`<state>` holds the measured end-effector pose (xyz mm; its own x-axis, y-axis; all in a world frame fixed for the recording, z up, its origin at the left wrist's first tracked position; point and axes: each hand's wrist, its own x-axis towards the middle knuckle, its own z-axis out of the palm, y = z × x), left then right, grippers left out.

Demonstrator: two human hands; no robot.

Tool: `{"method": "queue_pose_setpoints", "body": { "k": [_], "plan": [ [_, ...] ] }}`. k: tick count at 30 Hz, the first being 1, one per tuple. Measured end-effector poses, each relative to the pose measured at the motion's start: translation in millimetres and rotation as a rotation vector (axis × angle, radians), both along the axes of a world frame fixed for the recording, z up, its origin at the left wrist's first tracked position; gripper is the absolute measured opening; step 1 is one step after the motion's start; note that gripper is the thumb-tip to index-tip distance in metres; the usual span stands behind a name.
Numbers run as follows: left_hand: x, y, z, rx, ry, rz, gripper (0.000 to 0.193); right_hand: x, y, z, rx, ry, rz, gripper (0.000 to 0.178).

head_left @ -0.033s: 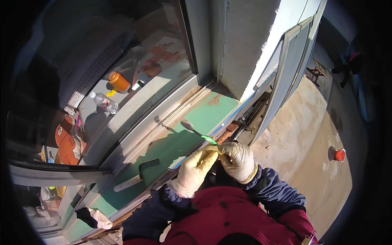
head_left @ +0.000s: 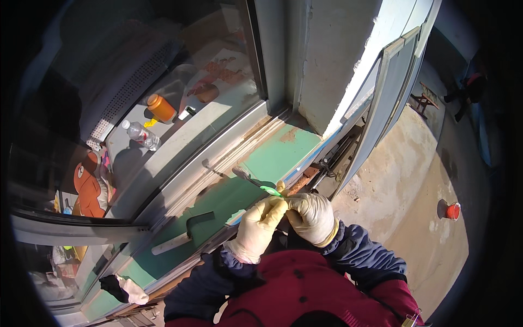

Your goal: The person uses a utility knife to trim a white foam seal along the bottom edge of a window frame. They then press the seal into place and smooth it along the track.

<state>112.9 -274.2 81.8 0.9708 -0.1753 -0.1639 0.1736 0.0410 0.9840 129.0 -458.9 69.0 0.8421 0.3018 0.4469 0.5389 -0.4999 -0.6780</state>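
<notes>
A toothbrush (head_left: 267,189) with a green and dark handle slants up and left above the sill, its bristled head at the far end. My right hand (head_left: 313,217), in a pale rubber glove, pinches the near end of the handle, and one finger shows beyond it. My left hand (head_left: 255,229), gloved alike, is closed with thumb and fingertips against the same end. The gloves hide the tip of the handle. Beneath lies the green window sill (head_left: 280,150), its surface partly chipped.
On the sill lie a bent tool with a pale handle (head_left: 171,245) and a black-and-white cloth item (head_left: 128,290). Behind glass stand an orange jar (head_left: 161,108) and a plastic bottle (head_left: 143,136). An open window sash (head_left: 376,114) juts out at right. A red container (head_left: 453,211) stands on the ground.
The toothbrush has tilted, its head shifting left and slightly toward me. A finger of my right hand now sticks up beyond the handle. My left hand has barely moved.
</notes>
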Motion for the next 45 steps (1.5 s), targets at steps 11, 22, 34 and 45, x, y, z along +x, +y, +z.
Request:
{"method": "queue_pose_setpoints", "body": {
  "k": [11, 22, 34, 45],
  "plan": [
    [-11, 40, -12, -0.693, 0.327, 0.248, 0.055, 27, 58, 3, -0.111, 0.015, 0.504, 0.024],
    [2, 38, 13, -0.227, 0.307, 0.451, 0.041, 76, -51, 36, 0.045, 0.019, 0.333, 0.05],
    [49, 59, -1, 1.628, -0.258, 0.433, 0.026, 208, -135, 80, 0.358, -0.76, -0.317, 0.064],
    [91, 66, -6, 1.696, -0.307, 0.153, 0.025, 231, -93, 68, 0.302, -0.904, -0.404, 0.061]
  ]
}}
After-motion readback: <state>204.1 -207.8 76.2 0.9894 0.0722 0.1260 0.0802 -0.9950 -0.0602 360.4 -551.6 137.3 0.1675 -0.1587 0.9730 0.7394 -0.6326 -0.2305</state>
